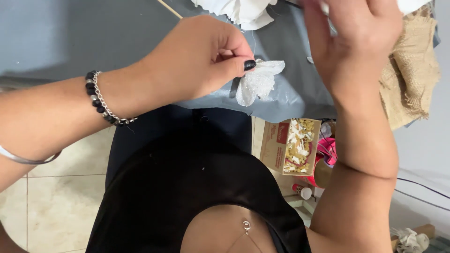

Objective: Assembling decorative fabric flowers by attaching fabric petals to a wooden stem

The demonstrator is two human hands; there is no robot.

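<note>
1. The white glittery flower piece (pixel 257 83) lies on the grey sheet (pixel 286 93), just past the left thumb tip. Its long axis runs on a slant, from a narrow lower end near the sheet's edge up and rightward to a broader, ruffled end.
2. It looks like soft fabric petals, white with a sparkly, frosted surface, folded over one another.
3. The left hand (pixel 201 58) is closed in a pinch, thumb pressed against the curled fingers. The thumbnail is painted black. A fine thread (pixel 253 41) rises near the fingertips; whether the pinch holds it I cannot tell.
4. The left wrist carries a black bead bracelet (pixel 99 100) with a silver chain.
5. The right hand (pixel 351 37) is raised above the sheet, back toward the camera, fingers bent toward something white at the top edge; whether it grips anything is hidden.
6. More white petals (pixel 243 11) lie farther up the sheet.
7. A burlap cloth (pixel 412 70) lies at the right.
8. Below the sheet's edge stands an open cardboard box (pixel 289 145) of pale scraps.
</note>
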